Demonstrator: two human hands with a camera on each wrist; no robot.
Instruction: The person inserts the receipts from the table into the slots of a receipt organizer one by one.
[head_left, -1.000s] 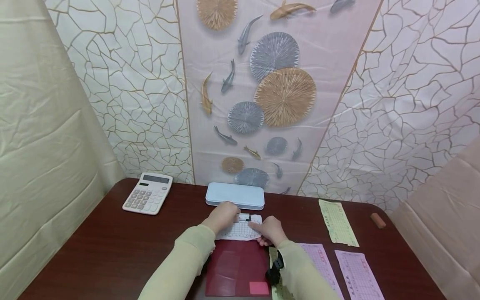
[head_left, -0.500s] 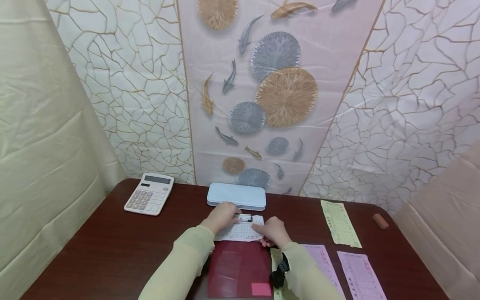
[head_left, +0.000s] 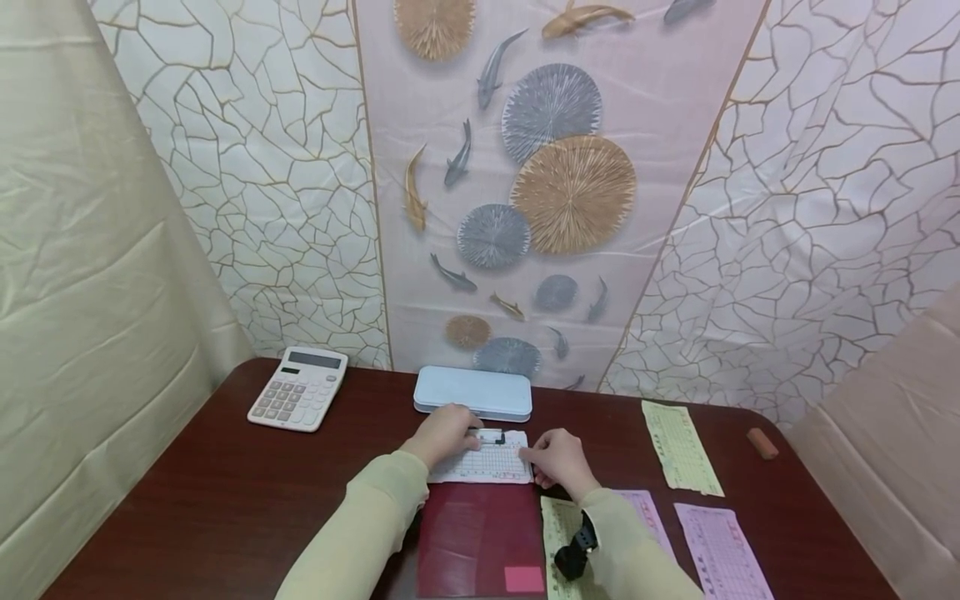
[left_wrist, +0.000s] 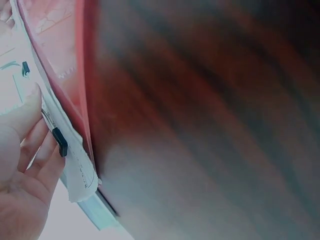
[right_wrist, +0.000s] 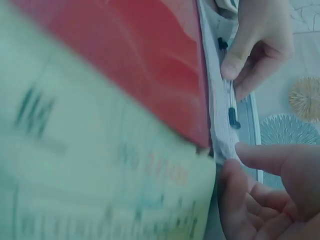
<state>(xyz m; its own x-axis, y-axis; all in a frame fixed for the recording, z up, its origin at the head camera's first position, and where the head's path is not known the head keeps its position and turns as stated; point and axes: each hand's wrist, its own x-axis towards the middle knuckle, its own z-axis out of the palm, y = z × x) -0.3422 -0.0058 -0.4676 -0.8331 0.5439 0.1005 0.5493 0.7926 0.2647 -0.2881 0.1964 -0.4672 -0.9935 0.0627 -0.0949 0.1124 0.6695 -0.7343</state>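
A stack of white printed slips (head_left: 487, 468) lies across the top end of a dark red folder (head_left: 472, 542), under a metal wire clip with black tips (right_wrist: 234, 119). My left hand (head_left: 442, 435) holds the clip at the slips' far edge, its thumb on the wire in the right wrist view and its fingers curled behind. At the slips' right corner, my right hand (head_left: 561, 460) pinches the stack's edge between thumb and forefinger. The left end of the slips is hidden behind the left hand in the head view.
A pale blue tin case (head_left: 472, 390) stands just behind the slips; a white calculator (head_left: 298, 388) is at the back left. Yellow slips (head_left: 681, 447) and purple slips (head_left: 723, 550) lie on the right, with a reddish-brown block (head_left: 762, 442) near the table's right edge.
My right thumb has drawn back from over the slips to their right edge, and that hand has shifted slightly right. The left hand stays at the clip.
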